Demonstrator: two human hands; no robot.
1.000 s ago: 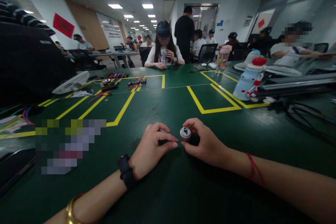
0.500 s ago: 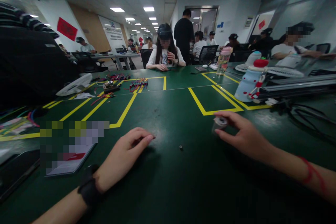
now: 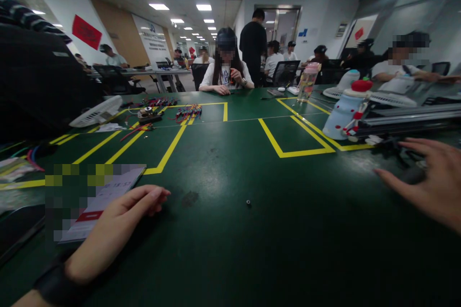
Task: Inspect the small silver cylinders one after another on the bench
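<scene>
My left hand [image 3: 115,223] is low on the left, fingers curled and thumb against the index finger, with nothing visible in it. It overlaps the edge of a flat, partly blurred-out panel with a lit screen [image 3: 122,180]. A small metal nut or collar [image 3: 248,202] lies on the green table [image 3: 216,259] between my hands. At the right edge, my right hand [image 3: 430,184] is open, thumb and fingers apart. Behind its thumb is a dark rounded object [image 3: 413,174]; I cannot tell whether the hand touches it.
Yellow tape [image 3: 306,153] marks areas on the table. Bundled wires [image 3: 189,112] and a white fan [image 3: 97,112] are at the left. A blue bottle [image 3: 338,117], a pink-lidded bottle [image 3: 309,81] and metal rails [image 3: 414,120] stand or lie at the right. A person [image 3: 226,69] sits opposite.
My right hand has moved right, away from the middle, and its fingers have spread from the small cylinder they held. My left hand has drawn back to the left. The nut stays put.
</scene>
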